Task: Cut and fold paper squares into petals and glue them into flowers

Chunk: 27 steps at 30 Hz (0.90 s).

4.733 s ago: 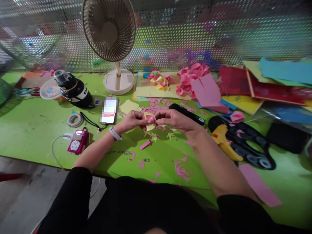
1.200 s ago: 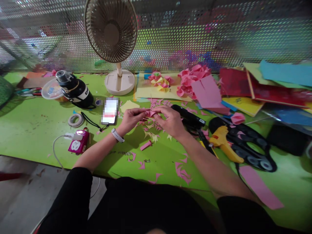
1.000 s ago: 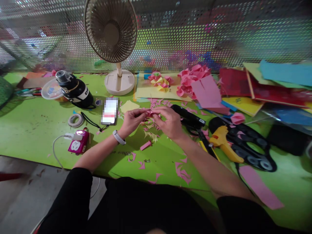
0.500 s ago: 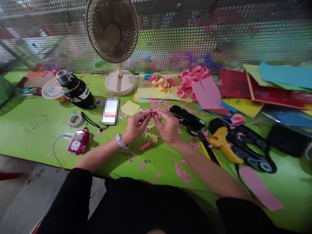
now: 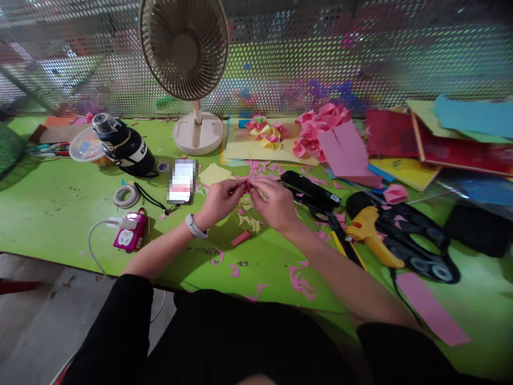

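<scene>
Between my fingertips is a small folded piece of pink paper (image 5: pixel 248 185), mostly covered by the fingers. My left hand (image 5: pixel 224 199) pinches it from the left, with a pale watch band on the wrist. From the right, my right hand (image 5: pixel 272 203) pinches the same piece. Under and around both hands lie pink paper scraps (image 5: pixel 264 170) and yellow scraps (image 5: pixel 250 222). A stack of pale yellow paper squares (image 5: pixel 214 174) sits just beyond my left hand. A small pink strip (image 5: pixel 240 238) rests on the table below the hands.
A fan (image 5: pixel 198 133) stands at the back, left of pink paper flowers (image 5: pixel 324 125). On the left are a black bottle (image 5: pixel 128 152), a phone (image 5: pixel 182 182), a tape roll (image 5: pixel 125 197) and a magenta power adapter (image 5: pixel 130 232). A yellow glue gun (image 5: pixel 372 235) and a black stapler (image 5: pixel 310 191) lie right.
My hands have shifted slightly left, and the fingers have turned closer together around the pink paper. The surrounding things moved only slightly in view, with the camera.
</scene>
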Each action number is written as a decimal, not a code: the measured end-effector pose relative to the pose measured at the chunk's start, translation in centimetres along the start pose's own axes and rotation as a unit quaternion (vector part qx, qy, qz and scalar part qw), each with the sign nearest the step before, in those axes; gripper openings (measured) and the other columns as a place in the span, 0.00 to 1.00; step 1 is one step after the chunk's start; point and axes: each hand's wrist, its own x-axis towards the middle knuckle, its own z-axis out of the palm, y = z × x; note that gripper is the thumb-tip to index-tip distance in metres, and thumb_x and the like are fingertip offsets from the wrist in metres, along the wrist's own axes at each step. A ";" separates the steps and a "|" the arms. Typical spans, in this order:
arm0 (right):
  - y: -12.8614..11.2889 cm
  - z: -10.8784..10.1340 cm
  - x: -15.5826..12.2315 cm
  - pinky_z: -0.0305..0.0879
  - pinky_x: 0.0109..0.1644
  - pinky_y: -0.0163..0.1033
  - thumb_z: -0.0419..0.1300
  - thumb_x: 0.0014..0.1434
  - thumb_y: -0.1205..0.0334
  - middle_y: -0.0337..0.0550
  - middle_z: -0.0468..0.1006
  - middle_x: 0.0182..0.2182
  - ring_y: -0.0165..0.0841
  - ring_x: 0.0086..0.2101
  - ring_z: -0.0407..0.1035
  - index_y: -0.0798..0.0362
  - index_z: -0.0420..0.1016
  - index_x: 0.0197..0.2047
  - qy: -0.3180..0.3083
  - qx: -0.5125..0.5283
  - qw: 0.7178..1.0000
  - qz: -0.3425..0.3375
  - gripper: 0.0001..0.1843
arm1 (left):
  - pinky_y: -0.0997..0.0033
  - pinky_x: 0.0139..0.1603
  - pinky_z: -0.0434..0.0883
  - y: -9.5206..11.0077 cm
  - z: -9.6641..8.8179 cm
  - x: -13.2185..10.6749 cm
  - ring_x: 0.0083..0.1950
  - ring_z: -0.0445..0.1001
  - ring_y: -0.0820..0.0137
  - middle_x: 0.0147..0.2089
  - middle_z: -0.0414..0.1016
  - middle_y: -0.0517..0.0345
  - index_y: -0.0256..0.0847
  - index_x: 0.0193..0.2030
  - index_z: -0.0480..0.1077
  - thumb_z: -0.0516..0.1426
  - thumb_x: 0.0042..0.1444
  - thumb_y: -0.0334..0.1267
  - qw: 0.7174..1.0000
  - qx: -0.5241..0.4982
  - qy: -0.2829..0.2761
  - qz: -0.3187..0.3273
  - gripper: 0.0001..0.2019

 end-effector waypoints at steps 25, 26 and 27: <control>0.4 -1.6 1.4 0.66 0.28 0.37 0.63 0.55 0.59 0.39 0.79 0.24 0.32 0.24 0.71 0.54 0.79 0.31 0.011 0.210 0.946 0.248 0.07 | 0.67 0.49 0.77 -0.1 -1.4 0.5 0.57 0.74 0.61 0.59 0.72 0.42 0.38 0.54 0.75 0.61 0.58 0.40 0.998 -0.064 -0.006 0.010 0.18; 0.5 -1.7 1.4 0.64 0.26 0.36 0.63 0.55 0.59 0.39 0.78 0.23 0.31 0.23 0.69 0.54 0.79 0.30 0.010 0.214 0.944 0.249 0.07 | 0.67 0.49 0.78 -0.1 -1.4 0.5 0.57 0.74 0.61 0.59 0.73 0.43 0.39 0.55 0.74 0.61 0.57 0.40 0.996 -0.091 -0.001 -0.009 0.19; 0.6 -1.7 1.4 0.62 0.24 0.35 0.63 0.55 0.59 0.38 0.78 0.22 0.30 0.22 0.68 0.53 0.79 0.30 0.010 0.221 0.942 0.251 0.07 | 0.67 0.49 0.78 -0.2 -1.4 0.6 0.57 0.74 0.62 0.59 0.73 0.44 0.40 0.56 0.73 0.62 0.57 0.40 0.991 -0.128 0.004 -0.034 0.20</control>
